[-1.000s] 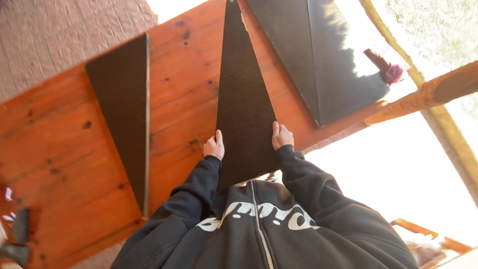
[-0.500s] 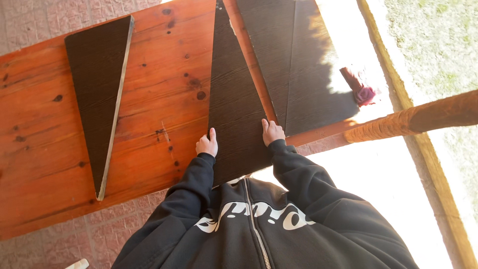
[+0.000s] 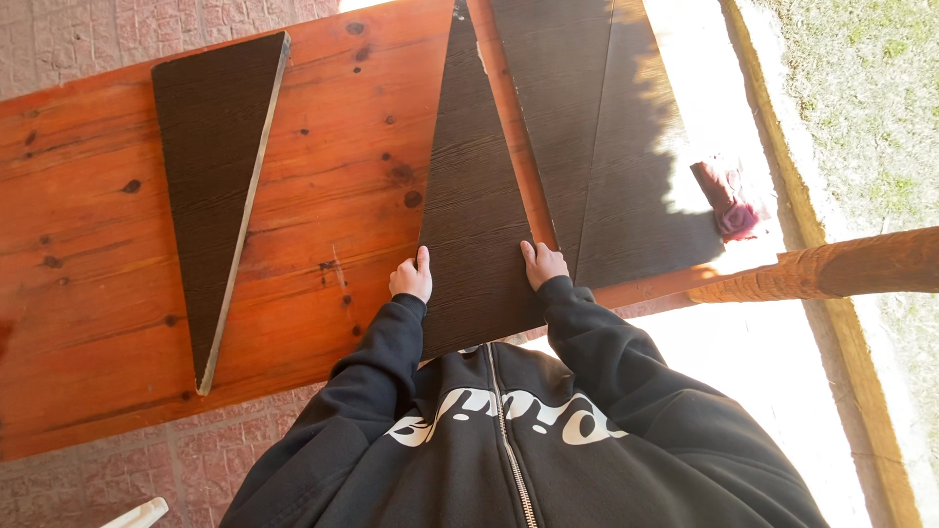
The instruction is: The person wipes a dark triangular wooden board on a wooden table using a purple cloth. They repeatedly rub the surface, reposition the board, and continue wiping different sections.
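Observation:
A long dark triangular wooden board (image 3: 472, 186) lies on the reddish wooden table (image 3: 333, 166), its wide end hanging over the near edge toward my body. My left hand (image 3: 412, 277) grips the board's left edge near the wide end, and my right hand (image 3: 543, 264) grips its right edge. Both arms are in black hoodie sleeves.
A second dark triangular board (image 3: 217, 166) lies on the table's left part, point toward me. Two more dark boards (image 3: 606, 147) lie side by side at the right. A dark red rag (image 3: 726, 198) rests at the right end. A wooden post (image 3: 831, 269) and paved floor (image 3: 225, 460) surround the table.
The view has shifted so the table sits more level and further right in frame. Both hands keep the same hold on the middle board's edges.

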